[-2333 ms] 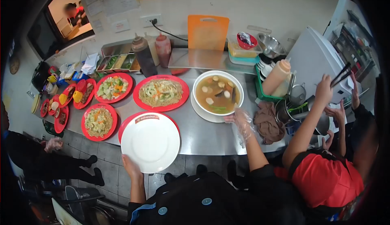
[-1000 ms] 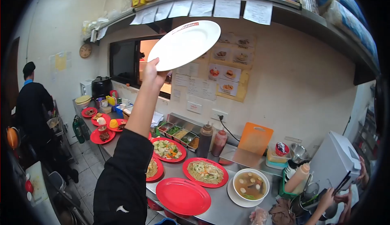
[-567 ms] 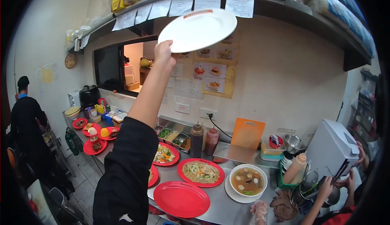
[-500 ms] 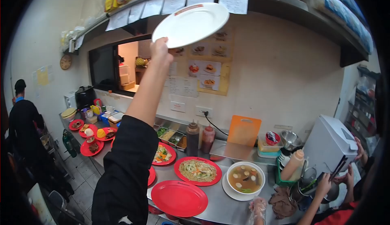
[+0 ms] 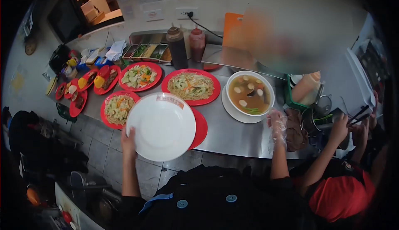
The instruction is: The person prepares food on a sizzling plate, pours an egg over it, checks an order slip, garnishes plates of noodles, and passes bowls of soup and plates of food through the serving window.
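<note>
My left hand (image 5: pixel 129 142) grips the left edge of a white oval plate (image 5: pixel 161 128), held over the counter's front edge. Behind it, a red oval plate (image 5: pixel 200 129) is mostly covered from view. My right hand (image 5: pixel 277 124), in a clear plastic glove, is beside a white bowl of soup (image 5: pixel 250 93) on a white saucer (image 5: pixel 228 113). Its fingers look loosely bent, with nothing visible in them. A red plate of noodles (image 5: pixel 191 87) lies between the white plate and the soup, and another noodle plate (image 5: pixel 119 108) sits left of the white plate.
Vegetables fill a red plate (image 5: pixel 140 76); several smaller red plates stand farther left. Sauce bottles (image 5: pixel 178 49) and a topping tray (image 5: pixel 147 52) line the back. A brown cloth (image 5: pixel 296 131) lies right of my glove. A co-worker's hand (image 5: pixel 338 130) is near tongs at right.
My left hand has brought the white plate down from near the overhead shelf to counter height. My view has tilted downward, and my gloved right hand now shows beside the soup.
</note>
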A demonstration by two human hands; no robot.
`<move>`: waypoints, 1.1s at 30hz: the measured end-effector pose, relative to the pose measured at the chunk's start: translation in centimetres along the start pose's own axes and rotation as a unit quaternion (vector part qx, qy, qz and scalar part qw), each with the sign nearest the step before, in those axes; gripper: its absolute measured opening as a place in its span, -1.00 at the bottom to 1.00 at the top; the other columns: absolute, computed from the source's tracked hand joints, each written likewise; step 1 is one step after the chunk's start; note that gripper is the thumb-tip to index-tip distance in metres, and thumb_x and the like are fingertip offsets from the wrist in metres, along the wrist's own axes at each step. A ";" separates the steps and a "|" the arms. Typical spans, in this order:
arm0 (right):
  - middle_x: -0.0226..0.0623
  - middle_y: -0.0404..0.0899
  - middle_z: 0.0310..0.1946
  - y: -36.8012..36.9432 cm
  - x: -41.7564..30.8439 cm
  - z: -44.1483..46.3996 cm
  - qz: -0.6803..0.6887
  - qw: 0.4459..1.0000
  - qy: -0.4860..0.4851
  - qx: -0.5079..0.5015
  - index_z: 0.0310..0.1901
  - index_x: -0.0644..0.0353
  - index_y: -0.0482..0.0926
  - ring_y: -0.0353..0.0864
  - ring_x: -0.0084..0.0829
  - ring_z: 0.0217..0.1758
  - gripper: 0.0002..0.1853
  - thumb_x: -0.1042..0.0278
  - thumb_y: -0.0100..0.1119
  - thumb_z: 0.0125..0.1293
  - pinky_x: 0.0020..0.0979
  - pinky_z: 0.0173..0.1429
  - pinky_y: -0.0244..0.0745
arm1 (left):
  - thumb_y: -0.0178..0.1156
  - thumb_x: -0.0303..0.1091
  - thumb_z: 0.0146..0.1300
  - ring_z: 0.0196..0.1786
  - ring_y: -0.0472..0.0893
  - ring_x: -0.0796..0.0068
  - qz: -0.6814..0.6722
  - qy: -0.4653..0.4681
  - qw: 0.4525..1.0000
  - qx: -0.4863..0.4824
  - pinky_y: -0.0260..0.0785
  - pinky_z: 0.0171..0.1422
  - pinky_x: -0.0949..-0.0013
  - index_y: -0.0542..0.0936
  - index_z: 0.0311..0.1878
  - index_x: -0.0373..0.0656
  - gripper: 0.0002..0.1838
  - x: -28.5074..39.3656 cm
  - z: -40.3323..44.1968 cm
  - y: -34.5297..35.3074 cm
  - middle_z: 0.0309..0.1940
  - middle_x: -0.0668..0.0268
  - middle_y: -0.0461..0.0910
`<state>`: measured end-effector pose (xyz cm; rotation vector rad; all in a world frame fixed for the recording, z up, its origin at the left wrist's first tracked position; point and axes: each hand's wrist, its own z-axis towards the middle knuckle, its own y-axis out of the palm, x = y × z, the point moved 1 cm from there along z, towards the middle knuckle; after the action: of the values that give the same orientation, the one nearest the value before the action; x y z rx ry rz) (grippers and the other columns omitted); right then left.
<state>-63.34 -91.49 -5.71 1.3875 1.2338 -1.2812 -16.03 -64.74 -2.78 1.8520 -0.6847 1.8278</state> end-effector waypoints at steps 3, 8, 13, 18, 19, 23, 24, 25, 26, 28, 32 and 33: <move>-0.32 0.52 -0.57 0.2 0.6 0.3 -0.001 1.000 0.009 0.017 -0.11 0.29 0.45 0.37 -0.62 -0.75 -0.70 0.23 0.06 0.25 -0.59 -0.74 0.24 | 0.05 -0.32 0.30 -0.17 0.52 0.48 0.006 -0.030 0.999 0.035 0.38 -0.08 0.42 0.42 0.06 -0.32 -0.66 -5.8 -1.8 -0.1 -0.14 0.24 0.55; -0.35 0.50 -0.58 0.0 1.9 1.7 0.017 0.999 -0.020 0.046 -0.19 0.26 0.43 0.35 -0.63 -0.77 -0.76 0.25 0.08 0.24 -0.60 -0.76 0.20 | 0.08 -0.26 0.26 -0.24 0.51 0.52 0.153 0.078 0.981 0.087 0.34 -0.13 0.46 0.48 -0.05 -0.34 -0.67 -8.1 -1.0 2.6 -0.26 0.21 0.56; -0.36 0.48 -0.59 -0.4 2.6 2.4 0.009 0.999 -0.020 0.042 -0.22 0.27 0.46 0.36 -0.63 -0.75 -0.78 0.27 0.07 0.24 -0.59 -0.75 0.20 | 0.18 -0.24 0.16 -0.20 0.48 0.29 0.376 0.095 0.908 0.160 0.33 -0.11 0.32 0.45 0.03 -0.32 -0.57 -7.3 -0.7 3.7 -0.25 0.09 0.48; -0.36 0.48 -0.62 -0.1 -0.8 2.7 -0.023 0.999 -0.028 -0.006 -0.26 0.30 0.53 0.42 -0.60 -0.68 -0.77 0.28 0.04 0.24 -0.56 -0.63 0.31 | 0.14 -0.46 0.15 -0.15 0.45 0.25 0.287 0.294 0.911 -0.003 0.34 -0.12 0.31 0.43 0.03 -0.27 -0.65 0.5 0.9 13.2 -0.20 0.15 0.39; -0.36 0.48 -0.62 -0.5 -0.9 3.8 -0.024 0.999 -0.028 -0.001 -0.26 0.30 0.53 0.42 -0.60 -0.68 -0.77 0.28 0.04 0.24 -0.56 -0.63 0.31 | 0.10 -0.51 0.17 -0.26 0.50 0.28 0.178 0.208 0.953 -0.128 0.38 -0.23 0.37 0.44 0.02 -0.26 -0.69 1.9 0.6 16.9 -0.25 0.14 0.43; -0.33 0.51 -0.64 -1.2 -0.9 7.9 -0.147 0.985 -0.038 -0.077 -0.35 0.33 0.56 0.48 -0.56 -0.64 -0.69 0.21 -0.01 0.24 -0.53 -0.55 0.40 | 0.03 -0.49 0.21 -0.38 0.56 0.44 0.128 0.121 0.931 -0.320 0.43 -0.35 0.44 0.52 -0.09 -0.35 -0.77 -1.0 3.4 30.1 -0.29 0.11 0.53; -0.33 0.51 -0.64 -1.1 -1.5 8.5 -0.169 0.980 -0.033 -0.097 -0.36 0.34 0.57 0.46 -0.59 -0.65 -0.71 0.26 -0.03 0.24 -0.55 -0.56 0.37 | 0.02 -0.48 0.21 -0.41 0.58 0.46 0.083 0.046 0.934 -0.344 0.44 -0.37 0.45 0.52 -0.13 -0.39 -0.78 -1.3 3.9 32.3 -0.31 0.11 0.56; -0.35 0.49 -0.68 -1.1 -2.0 8.8 -0.157 0.980 -0.042 -0.118 -0.42 0.34 0.56 0.45 -0.60 -0.69 -0.75 0.32 -0.01 0.20 -0.55 -0.60 0.35 | 0.02 -0.48 0.21 -0.41 0.58 0.46 0.083 0.048 0.933 -0.347 0.44 -0.37 0.45 0.52 -0.13 -0.39 -0.78 -1.5 4.5 33.4 -0.31 0.11 0.56; -0.35 0.49 -0.68 -1.1 -2.2 9.0 -0.156 0.980 -0.043 -0.115 -0.42 0.34 0.56 0.45 -0.60 -0.69 -0.75 0.32 -0.01 0.20 -0.55 -0.60 0.35 | 0.03 -0.49 0.19 -0.47 0.58 0.46 0.087 0.022 0.926 -0.366 0.44 -0.41 0.45 0.53 -0.18 -0.41 -0.80 -1.3 4.8 34.5 -0.40 0.13 0.57; -0.36 0.47 -0.72 -0.9 -2.6 9.4 -0.181 0.970 -0.052 -0.155 -0.50 0.33 0.54 0.44 -0.60 -0.74 -0.79 0.38 0.02 0.17 -0.55 -0.65 0.33 | 0.03 -0.50 0.17 -0.53 0.59 0.46 0.091 -0.001 0.918 -0.386 0.43 -0.45 0.45 0.54 -0.24 -0.43 -0.81 -1.1 4.9 35.8 -0.48 0.15 0.58; -0.38 0.46 -0.74 -0.3 -3.1 8.9 -0.179 0.976 -0.048 -0.117 -0.55 0.31 0.52 0.44 -0.60 -0.75 -0.81 0.38 0.05 0.12 -0.54 -0.66 0.35 | 0.04 -0.49 0.15 -0.51 0.59 0.50 0.183 0.060 0.914 -0.358 0.47 -0.45 0.47 0.53 -0.21 -0.41 -0.80 -0.9 4.6 35.8 -0.48 0.22 0.59; -0.40 0.45 -0.74 -0.2 -2.9 9.0 -0.177 0.977 -0.056 -0.108 -0.55 0.30 0.52 0.45 -0.60 -0.74 -0.81 0.37 0.07 0.10 -0.54 -0.66 0.35 | 0.05 -0.49 0.14 -0.51 0.58 0.51 0.188 0.065 0.917 -0.345 0.47 -0.45 0.47 0.54 -0.23 -0.40 -0.81 -1.0 4.5 35.7 -0.49 0.22 0.59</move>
<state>-64.83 -100.63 -3.77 0.9548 1.5384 -1.3931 -35.04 -95.28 -4.91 1.1754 -1.4867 1.5902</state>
